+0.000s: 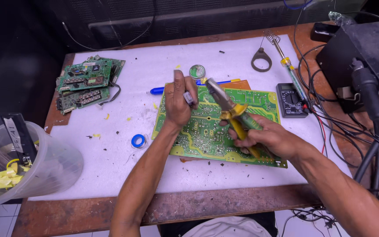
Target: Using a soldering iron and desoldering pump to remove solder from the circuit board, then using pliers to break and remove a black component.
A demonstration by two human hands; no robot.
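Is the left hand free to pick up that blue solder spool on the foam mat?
Probably not yet: the left hand is closed around a small tool. The blue solder spool lies uncovered on the white foam mat, beside the forearm, with nothing between them.

A: where's the cam sitting?
B: just one, head-mounted, looking steeply down at the bench [224,206] from its near edge. Pretty close, forearms run in from the bottom of the frame, board [207,131] dead centre. No second view.
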